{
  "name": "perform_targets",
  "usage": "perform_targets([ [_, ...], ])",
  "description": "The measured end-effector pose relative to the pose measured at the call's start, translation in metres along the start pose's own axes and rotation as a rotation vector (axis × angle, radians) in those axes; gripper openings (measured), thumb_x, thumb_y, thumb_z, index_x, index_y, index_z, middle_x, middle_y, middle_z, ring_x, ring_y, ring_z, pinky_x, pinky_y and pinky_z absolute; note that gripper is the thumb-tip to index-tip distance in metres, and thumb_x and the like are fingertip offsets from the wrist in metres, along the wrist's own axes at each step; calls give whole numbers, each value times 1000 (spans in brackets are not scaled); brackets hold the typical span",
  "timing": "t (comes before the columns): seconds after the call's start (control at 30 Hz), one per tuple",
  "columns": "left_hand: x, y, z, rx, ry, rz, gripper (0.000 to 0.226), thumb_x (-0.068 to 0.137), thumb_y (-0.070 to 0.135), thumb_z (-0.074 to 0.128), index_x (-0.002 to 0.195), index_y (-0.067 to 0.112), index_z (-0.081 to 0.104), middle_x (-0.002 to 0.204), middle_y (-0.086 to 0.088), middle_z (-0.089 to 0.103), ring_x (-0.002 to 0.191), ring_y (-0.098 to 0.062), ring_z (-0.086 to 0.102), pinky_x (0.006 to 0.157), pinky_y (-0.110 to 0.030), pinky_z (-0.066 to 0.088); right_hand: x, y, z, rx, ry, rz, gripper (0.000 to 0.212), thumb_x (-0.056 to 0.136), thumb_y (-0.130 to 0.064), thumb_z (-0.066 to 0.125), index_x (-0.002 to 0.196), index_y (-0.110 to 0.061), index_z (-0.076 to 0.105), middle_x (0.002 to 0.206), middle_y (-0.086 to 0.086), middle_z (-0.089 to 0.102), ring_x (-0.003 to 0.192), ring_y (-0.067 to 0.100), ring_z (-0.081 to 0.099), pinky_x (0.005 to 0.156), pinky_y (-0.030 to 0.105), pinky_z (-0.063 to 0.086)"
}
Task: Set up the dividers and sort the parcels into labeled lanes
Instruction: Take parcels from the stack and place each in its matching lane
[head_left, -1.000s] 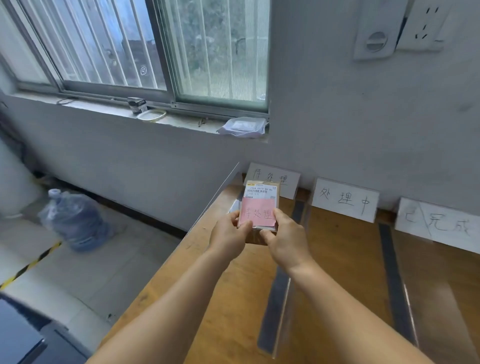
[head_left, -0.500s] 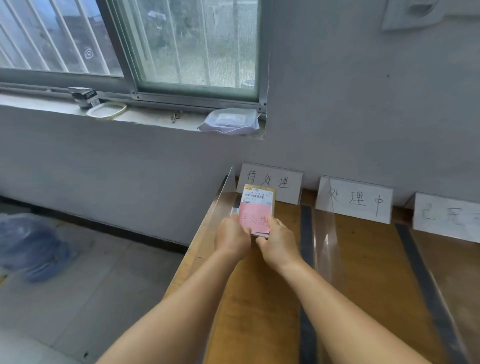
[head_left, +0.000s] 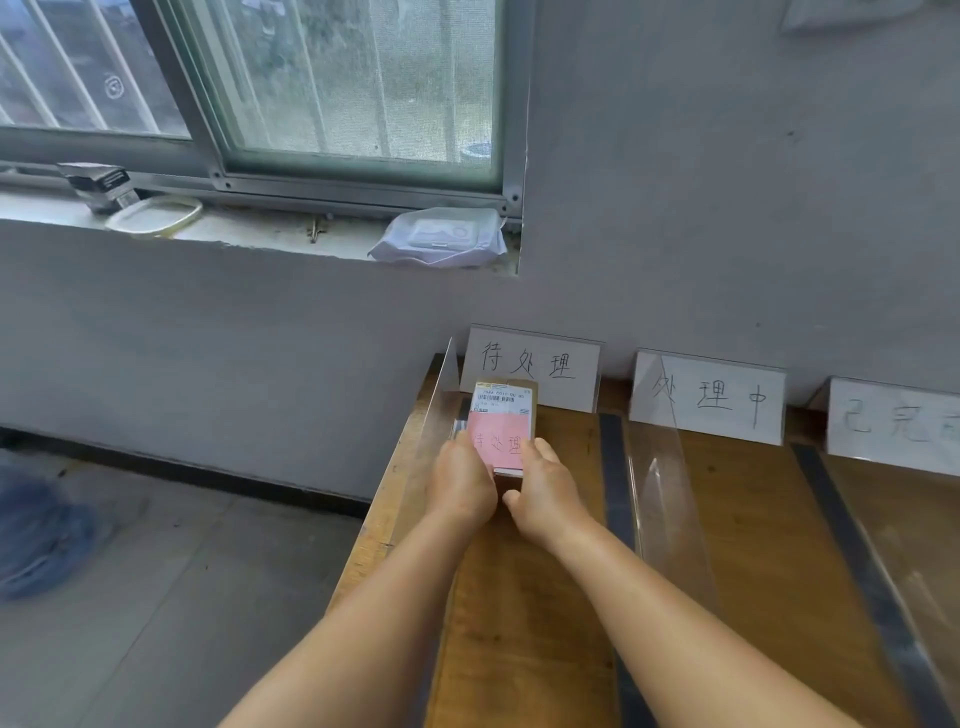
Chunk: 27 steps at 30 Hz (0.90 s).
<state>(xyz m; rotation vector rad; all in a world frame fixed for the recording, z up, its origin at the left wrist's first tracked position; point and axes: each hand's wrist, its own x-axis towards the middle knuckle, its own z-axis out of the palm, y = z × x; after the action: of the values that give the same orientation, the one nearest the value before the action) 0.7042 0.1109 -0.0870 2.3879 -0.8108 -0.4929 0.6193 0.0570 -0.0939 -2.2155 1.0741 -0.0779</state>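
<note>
A small brown parcel (head_left: 503, 410) with a white shipping label and a pink note lies low in the leftmost lane of the wooden table (head_left: 753, 519). My left hand (head_left: 460, 486) grips its near left edge and my right hand (head_left: 545, 491) grips its near right edge. A white lane label card (head_left: 535, 364) stands just behind it against the wall. Clear plastic dividers stand along the table's left edge (head_left: 441, 415) and between the first two lanes (head_left: 670, 509). Two more label cards, the middle (head_left: 709, 397) and the right (head_left: 893, 426), mark the other lanes.
Dark tape strips (head_left: 613, 467) run along the table under the dividers. A wet-wipe pack (head_left: 439, 239), a ring-shaped lid (head_left: 156, 215) and a small dark box (head_left: 98, 184) sit on the window sill. A blue water bottle (head_left: 36, 535) lies on the floor at left.
Both hands have carried the parcel forward and down into the leftmost lane, closer to the label card. The camera has moved nearer to the wall.
</note>
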Motion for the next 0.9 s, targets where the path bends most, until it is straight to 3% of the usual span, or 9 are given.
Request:
perform_targets([
  [0.07,-3,4,0,29,-5,7,39,92,17,56,129,9,44,126,-8,51,113,-22,49,84,-32,46,-4,-1,-4,-51,-18,-6,63,91,-13,56,145,-14,25,147,0,28,120,24,45,94,36,47],
  [0.13,-9,8,-1,79,-7,55,43,90,15,55,130,6,41,130,-9,45,120,-24,42,97,-37,41,-9,-1,-12,-129,-13,-31,66,91,-16,55,147,-16,21,154,1,20,131,25,36,101,37,41],
  [0.3,-29,25,-8,187,-13,229,39,89,20,55,125,13,43,130,-4,46,116,-21,43,90,-31,42,-33,4,-46,-269,60,-82,76,93,-23,56,151,-15,8,160,2,3,147,20,2,116,35,10],
  [0.37,-39,34,-11,266,-12,297,44,89,21,57,129,17,39,132,-2,43,120,-21,40,88,-29,39,-47,8,-59,-313,98,-84,77,94,-28,56,152,-16,7,160,1,6,147,20,2,116,35,8],
  [0.47,-56,50,-10,359,-16,408,50,90,20,55,134,18,34,134,-2,41,123,-22,37,95,-32,36,-73,22,-78,-357,179,-76,75,93,-31,57,151,-16,10,157,0,15,145,20,8,115,35,11],
  [0.7,-106,95,6,406,-62,650,70,92,36,55,148,19,17,152,-3,25,141,-24,20,111,-38,25,-141,67,-116,-371,296,27,78,94,-36,55,152,-21,5,160,-1,5,147,18,0,116,34,4],
  [0.9,-168,140,31,414,-117,782,72,92,35,54,150,18,14,154,-4,25,142,-25,19,113,-38,22,-213,110,-145,-380,376,109,79,94,-36,55,152,-21,4,160,-1,5,147,17,1,116,33,5],
])
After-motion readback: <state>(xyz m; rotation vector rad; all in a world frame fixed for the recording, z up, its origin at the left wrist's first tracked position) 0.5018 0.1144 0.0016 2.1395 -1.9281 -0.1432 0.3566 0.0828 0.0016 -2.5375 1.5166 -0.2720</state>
